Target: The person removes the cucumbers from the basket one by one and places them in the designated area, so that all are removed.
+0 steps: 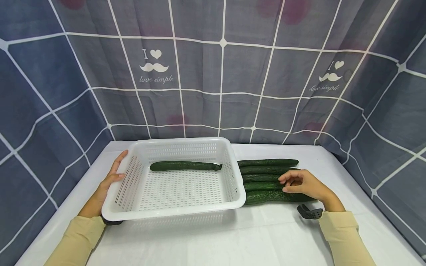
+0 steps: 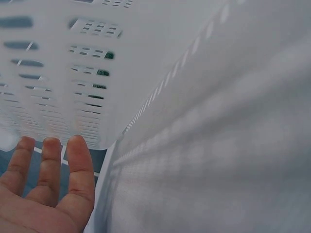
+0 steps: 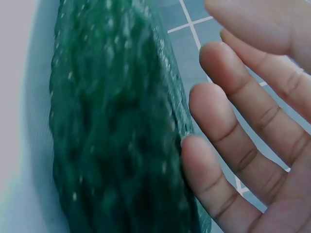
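Observation:
My left hand (image 1: 106, 190) is at the left end of a white plastic basket (image 1: 173, 215), thumb over its rim. The left wrist view shows fairly straight fingers (image 2: 77, 160) along the perforated outer wall (image 2: 53, 141). One dark green cucumber (image 1: 184, 166) lies lengthwise in the basket, near its far wall. Several more cucumbers (image 1: 267, 162) lie side by side on the right. Over their right ends is my right hand (image 1: 307, 184), fingers loosely bent and grasping nothing. In the right wrist view its fingertips (image 3: 201, 155) come right up to a bumpy cucumber (image 3: 116, 121).
White cloth (image 1: 213, 240) covers the table. A grey-blue curtain with white grid lines (image 1: 199, 74) rises behind it and along both sides. The basket's right wall stands close to the left ends of the cucumber row. Each wrist carries a black band (image 1: 309, 212).

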Motion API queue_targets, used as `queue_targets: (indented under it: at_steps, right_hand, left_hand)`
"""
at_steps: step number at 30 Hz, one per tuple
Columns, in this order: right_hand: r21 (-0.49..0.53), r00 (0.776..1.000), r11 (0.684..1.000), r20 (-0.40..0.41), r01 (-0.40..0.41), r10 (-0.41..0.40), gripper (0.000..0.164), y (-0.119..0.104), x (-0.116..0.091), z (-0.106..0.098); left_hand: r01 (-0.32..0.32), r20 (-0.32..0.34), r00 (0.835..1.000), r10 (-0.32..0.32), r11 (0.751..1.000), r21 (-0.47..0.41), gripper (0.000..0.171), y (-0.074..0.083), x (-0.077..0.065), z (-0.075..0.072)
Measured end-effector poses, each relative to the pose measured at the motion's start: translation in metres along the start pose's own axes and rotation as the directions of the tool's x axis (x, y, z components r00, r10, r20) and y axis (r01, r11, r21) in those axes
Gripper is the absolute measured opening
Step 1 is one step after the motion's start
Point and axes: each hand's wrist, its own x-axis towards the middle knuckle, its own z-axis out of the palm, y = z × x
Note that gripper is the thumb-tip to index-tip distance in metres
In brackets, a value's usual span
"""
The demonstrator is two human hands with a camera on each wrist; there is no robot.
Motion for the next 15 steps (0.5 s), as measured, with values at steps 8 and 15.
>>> queue_targets:
  at_steps: [8, 15]
  right_hand:
    - [0.089, 0.999, 0.996, -0.028, -0.018, 0.020, 0.027, -0.011, 0.006, 0.005]
    - [0.099, 0.999, 0.995, -0.047, -0.002, 0.007, 0.028, -0.037, 0.019, 0.011]
  left_hand:
    - [0.002, 0.014, 1.000, -0.002, 1.000, -0.008, 0.076, -0.001, 0.001, 0.000]
    - [-0.031, 0.029, 0.999, 0.031, 1.000, -0.006, 0.075, -0.001, 0.001, -0.001]
